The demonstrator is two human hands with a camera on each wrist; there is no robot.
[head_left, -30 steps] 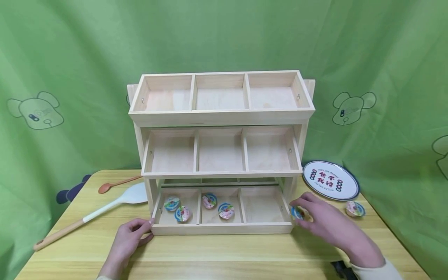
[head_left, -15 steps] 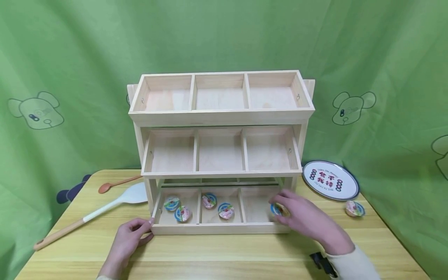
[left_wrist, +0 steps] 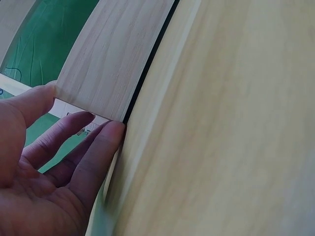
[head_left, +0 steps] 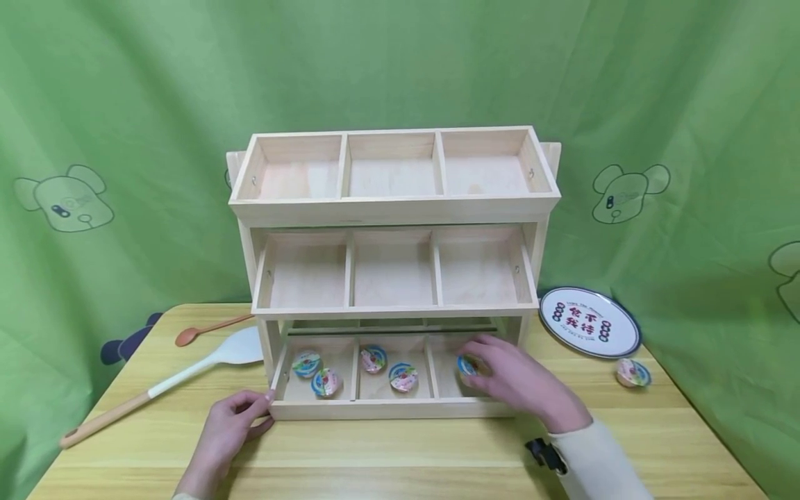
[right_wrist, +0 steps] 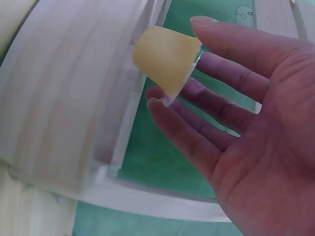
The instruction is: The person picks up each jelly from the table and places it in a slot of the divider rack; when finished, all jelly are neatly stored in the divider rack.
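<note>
A pale wooden three-tier rack (head_left: 394, 212) stands on the table, each tier split into three compartments. In the head view my right hand (head_left: 519, 378) is over the bottom tier's right compartment. It pinches a jelly cup (right_wrist: 165, 59), yellow-bodied with a printed lid, between thumb and fingertips. My left hand (head_left: 234, 430) holds the bottom tier's front left corner, thumb at the top edge and a fingertip at the lower edge of the front board (left_wrist: 113, 59). Two jelly cups (head_left: 307, 363) lie in the bottom left compartment. Two more cups (head_left: 403, 377) lie in the bottom middle one.
Right of the rack, a white oval plate (head_left: 590, 323) with a blue rim leans near the green curtain (head_left: 706, 139). Another jelly cup (head_left: 632, 373) is on the table before it. At left lie a white spatula (head_left: 240, 346) with a wooden handle and a small reddish-brown spoon (head_left: 187, 336).
My right hand has carried the jelly cup leftward, from beside the rack's right end to over the bottom right compartment. The left hand has stayed at the corner.
</note>
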